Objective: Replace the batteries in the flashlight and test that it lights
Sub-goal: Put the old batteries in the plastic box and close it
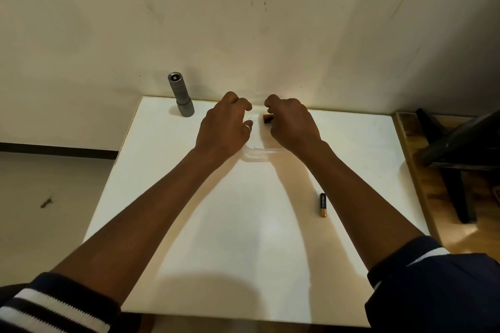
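Nearest you, at the bottom edge, your 2 dark striped sleeves frame the white table. Just outside your right forearm, well short of the hand, 1 loose battery lies flat on the table (black body, copper end toward you). Farther out, a clear plastic container sits under and between your wrists, with its rounded near rim showing. Your left hand is over the container's left side, fingers curled and a ring on 1 finger; I cannot tell whether it grips the plastic. Your right hand is curled too, its fingertips at a second battery in the gap between your hands. Whether it pinches that cell or only touches it cannot be told. Beyond and to the left of your left hand, apart from it, the grey flashlight stands upright at the table's far edge, by the wall.
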